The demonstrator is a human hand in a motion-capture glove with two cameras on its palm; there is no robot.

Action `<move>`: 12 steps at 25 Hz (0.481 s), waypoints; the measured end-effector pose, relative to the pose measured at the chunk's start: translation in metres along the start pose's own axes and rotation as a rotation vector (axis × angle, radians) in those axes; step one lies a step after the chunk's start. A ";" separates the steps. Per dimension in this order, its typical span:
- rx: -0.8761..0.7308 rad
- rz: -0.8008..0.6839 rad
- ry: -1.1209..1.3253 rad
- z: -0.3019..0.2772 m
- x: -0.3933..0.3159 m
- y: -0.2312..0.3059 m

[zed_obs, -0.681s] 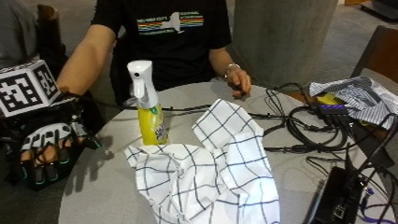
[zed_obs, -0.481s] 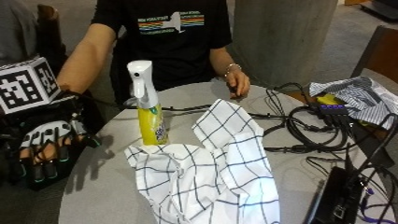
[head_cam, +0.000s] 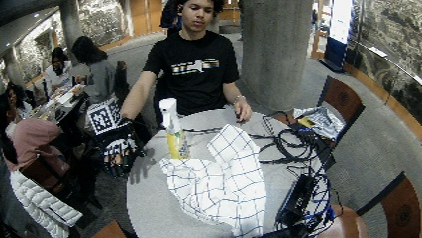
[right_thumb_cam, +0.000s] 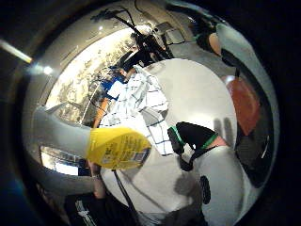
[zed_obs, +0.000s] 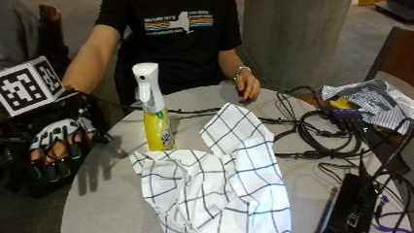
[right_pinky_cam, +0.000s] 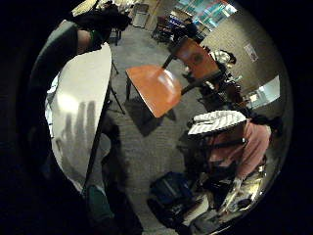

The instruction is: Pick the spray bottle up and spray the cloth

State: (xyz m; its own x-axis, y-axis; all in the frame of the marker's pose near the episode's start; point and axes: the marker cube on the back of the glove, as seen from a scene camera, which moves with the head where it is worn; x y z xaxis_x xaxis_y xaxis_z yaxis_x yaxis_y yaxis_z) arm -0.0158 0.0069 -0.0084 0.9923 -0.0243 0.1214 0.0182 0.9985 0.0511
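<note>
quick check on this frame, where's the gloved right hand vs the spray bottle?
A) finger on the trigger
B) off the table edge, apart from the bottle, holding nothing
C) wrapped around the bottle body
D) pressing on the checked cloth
B: in the outside view the gloved right hand hangs beside the table edge with fingers pointing down and nothing in it, while the spray bottle stands upright on the table by the checked cloth, untouched.

outside: across table [zed_obs: 110, 204], near | wide: higher, farther | palm views: table edge, floor | shared: table
</note>
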 end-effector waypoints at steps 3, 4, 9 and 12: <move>0.061 0.011 -0.182 0.002 -0.010 0.007; 0.073 0.014 -0.249 0.003 -0.013 0.011; 0.118 0.027 -0.505 0.003 -0.023 0.017; 0.127 0.034 -0.723 0.004 -0.027 0.021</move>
State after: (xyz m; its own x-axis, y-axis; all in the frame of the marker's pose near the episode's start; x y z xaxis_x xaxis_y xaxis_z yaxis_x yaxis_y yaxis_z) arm -0.0427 0.0280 -0.0071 0.6630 -0.0630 0.7460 -0.0689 0.9871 0.1445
